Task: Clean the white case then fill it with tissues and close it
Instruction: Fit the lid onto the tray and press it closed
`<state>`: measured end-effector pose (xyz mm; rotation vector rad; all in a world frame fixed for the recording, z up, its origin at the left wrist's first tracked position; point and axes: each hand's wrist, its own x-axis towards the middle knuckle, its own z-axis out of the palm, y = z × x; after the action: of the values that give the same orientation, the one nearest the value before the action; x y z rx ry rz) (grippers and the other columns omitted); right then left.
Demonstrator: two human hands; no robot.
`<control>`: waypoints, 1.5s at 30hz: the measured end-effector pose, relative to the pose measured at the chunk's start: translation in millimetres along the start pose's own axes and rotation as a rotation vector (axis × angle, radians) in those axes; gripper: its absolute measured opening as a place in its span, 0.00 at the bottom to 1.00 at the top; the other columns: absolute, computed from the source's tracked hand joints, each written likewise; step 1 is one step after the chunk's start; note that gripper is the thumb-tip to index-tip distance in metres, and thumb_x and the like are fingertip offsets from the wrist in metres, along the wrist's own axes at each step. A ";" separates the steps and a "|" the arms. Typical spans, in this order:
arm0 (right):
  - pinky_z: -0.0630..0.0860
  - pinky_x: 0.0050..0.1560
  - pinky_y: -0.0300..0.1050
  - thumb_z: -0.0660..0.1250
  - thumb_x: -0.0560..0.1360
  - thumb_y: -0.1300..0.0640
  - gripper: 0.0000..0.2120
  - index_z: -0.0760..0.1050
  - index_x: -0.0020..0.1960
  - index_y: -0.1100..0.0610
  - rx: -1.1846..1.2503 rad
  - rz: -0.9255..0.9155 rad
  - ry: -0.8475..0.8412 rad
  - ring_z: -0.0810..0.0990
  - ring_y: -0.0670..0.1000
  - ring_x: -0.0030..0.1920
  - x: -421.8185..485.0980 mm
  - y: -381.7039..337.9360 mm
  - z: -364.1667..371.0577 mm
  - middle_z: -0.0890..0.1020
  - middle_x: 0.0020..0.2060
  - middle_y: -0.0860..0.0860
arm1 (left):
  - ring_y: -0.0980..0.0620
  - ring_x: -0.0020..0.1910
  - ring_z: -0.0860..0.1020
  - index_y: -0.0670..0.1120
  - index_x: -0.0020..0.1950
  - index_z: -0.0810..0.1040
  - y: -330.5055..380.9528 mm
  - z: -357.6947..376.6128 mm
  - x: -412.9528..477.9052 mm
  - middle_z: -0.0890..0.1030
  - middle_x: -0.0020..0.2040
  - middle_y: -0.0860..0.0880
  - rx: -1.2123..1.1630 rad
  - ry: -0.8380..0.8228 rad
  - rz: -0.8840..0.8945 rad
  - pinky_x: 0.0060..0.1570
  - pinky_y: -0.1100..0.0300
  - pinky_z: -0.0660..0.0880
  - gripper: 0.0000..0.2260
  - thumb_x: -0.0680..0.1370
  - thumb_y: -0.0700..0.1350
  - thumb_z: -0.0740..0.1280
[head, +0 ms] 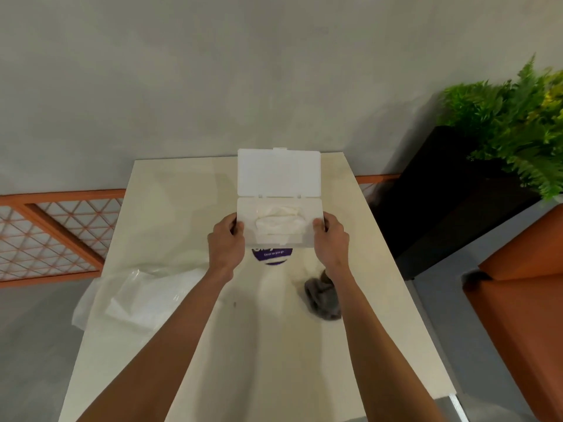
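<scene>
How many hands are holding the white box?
2. The left hand grips the left end of the white case, and the right hand grips its right end. No other hands are in view.

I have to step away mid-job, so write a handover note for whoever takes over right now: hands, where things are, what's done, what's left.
Left hand: grips the left end of the white case.
Right hand: grips the right end.
The case is held above the table, its lid swung open away from the person.
Tissues lie crumpled in the base.
Grey cloth lies on the table to the right, plastic wrapper to the left.
Done: the tissues are in. Whether the case was wiped cannot be told.
Left: tuck the tissues flat if needed, then close the lid.
</scene>
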<state>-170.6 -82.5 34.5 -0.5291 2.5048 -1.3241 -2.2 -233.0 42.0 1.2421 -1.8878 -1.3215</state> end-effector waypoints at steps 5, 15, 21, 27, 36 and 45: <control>0.78 0.59 0.55 0.58 0.87 0.53 0.18 0.75 0.73 0.56 0.006 0.041 -0.037 0.79 0.56 0.55 85.0 -0.8 10.0 0.84 0.61 0.53 | 0.48 0.49 0.82 0.47 0.60 0.83 14.6 41.1 65.9 0.85 0.48 0.51 0.031 -0.012 -0.028 0.50 0.56 0.76 0.10 0.86 0.41 0.62; 0.78 0.60 0.56 0.58 0.85 0.52 0.16 0.78 0.68 0.53 0.065 0.133 -0.029 0.79 0.57 0.57 223.5 16.9 17.6 0.83 0.53 0.49 | 0.52 0.42 0.76 0.51 0.52 0.81 33.6 134.4 176.0 0.85 0.46 0.45 -0.028 -0.054 -0.089 0.46 0.62 0.71 0.09 0.86 0.41 0.62; 0.77 0.60 0.57 0.59 0.83 0.53 0.17 0.80 0.67 0.53 0.040 0.165 0.019 0.80 0.58 0.55 263.6 35.1 18.6 0.84 0.50 0.50 | 0.52 0.42 0.76 0.51 0.52 0.83 29.7 171.0 202.6 0.85 0.48 0.43 -0.048 -0.083 -0.096 0.44 0.60 0.72 0.09 0.85 0.41 0.64; 0.76 0.61 0.59 0.58 0.82 0.50 0.18 0.80 0.66 0.52 0.001 0.168 0.027 0.80 0.59 0.56 274.4 46.0 21.4 0.85 0.52 0.49 | 0.54 0.33 0.69 0.49 0.48 0.82 17.3 185.1 205.1 0.77 0.34 0.52 -0.047 -0.076 -0.129 0.38 0.59 0.68 0.10 0.85 0.44 0.64; 0.76 0.60 0.55 0.59 0.83 0.51 0.18 0.80 0.69 0.52 0.017 0.149 0.030 0.80 0.57 0.56 272.2 48.8 19.6 0.85 0.55 0.49 | 0.49 0.59 0.81 0.49 0.71 0.80 18.9 181.0 200.9 0.84 0.59 0.52 -0.034 -0.083 -0.159 0.63 0.50 0.79 0.14 0.85 0.48 0.65; 0.78 0.64 0.58 0.59 0.84 0.52 0.18 0.79 0.70 0.53 0.029 0.157 0.037 0.81 0.57 0.57 267.1 47.3 20.3 0.85 0.59 0.51 | 0.50 0.57 0.80 0.46 0.71 0.79 19.3 181.6 196.8 0.84 0.60 0.49 -0.012 -0.069 -0.157 0.59 0.55 0.78 0.15 0.86 0.47 0.65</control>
<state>-412.4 -188.2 -31.3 -0.2971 2.4942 -1.3203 -244.0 -326.1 -28.3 1.3790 -1.8581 -1.4721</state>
